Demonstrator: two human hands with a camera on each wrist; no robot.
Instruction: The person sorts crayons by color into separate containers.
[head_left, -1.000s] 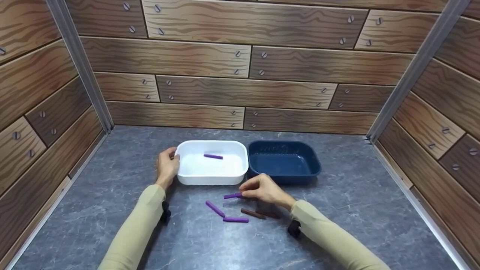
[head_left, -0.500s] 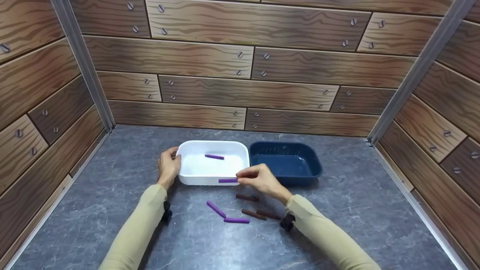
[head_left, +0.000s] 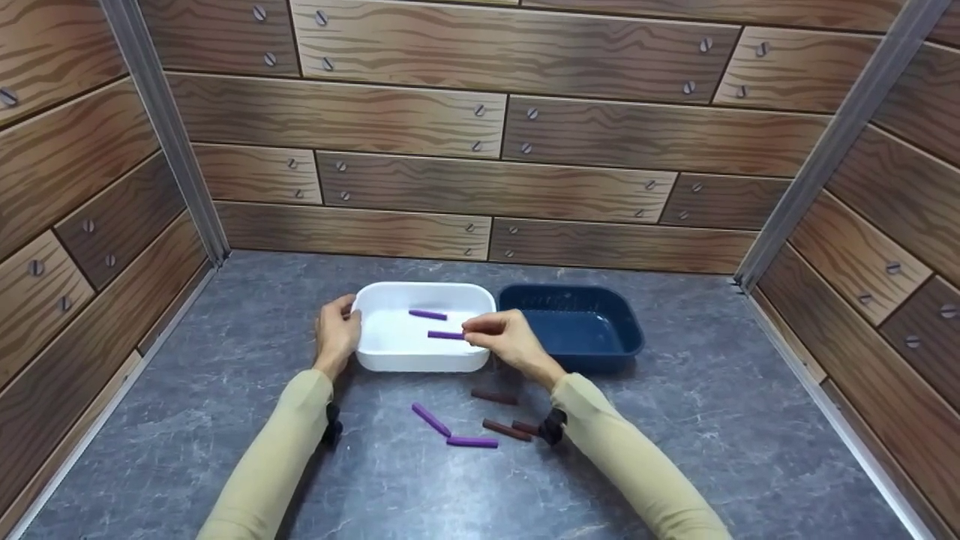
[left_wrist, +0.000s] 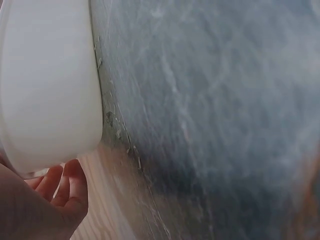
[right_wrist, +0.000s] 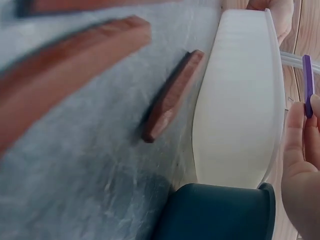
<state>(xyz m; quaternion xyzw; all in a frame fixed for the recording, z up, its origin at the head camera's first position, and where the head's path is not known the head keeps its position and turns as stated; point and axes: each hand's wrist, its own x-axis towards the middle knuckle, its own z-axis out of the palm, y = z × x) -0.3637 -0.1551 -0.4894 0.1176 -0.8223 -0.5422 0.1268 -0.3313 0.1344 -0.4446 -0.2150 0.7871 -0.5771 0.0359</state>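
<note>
My right hand (head_left: 512,343) pinches one end of a slim purple stick (head_left: 444,335), faceted like a crayon, above the right part of a white tray (head_left: 424,362). Inside that tray lies another purple stick (head_left: 427,314). At the tray's left end my left hand (head_left: 337,335) grips the rim; in the left wrist view its curled fingers (left_wrist: 75,187) show against the outer wall. Two more purple sticks lie on the table in front, one slanted (head_left: 430,419) and one level (head_left: 472,442), their ends nearly meeting.
A dark blue tray (head_left: 600,361) stands against the white tray's right side. Brown sticks lie near the right forearm: one behind (head_left: 493,397), one in front (head_left: 506,430), and a third (head_left: 526,428) partly hidden by the wrist camera. Wood-patterned walls (head_left: 420,180) enclose the grey table.
My right hand has lifted the purple stick off the table and carried it up over the white tray, uncovering a brown stick. My left hand has stayed at the tray's left end.
</note>
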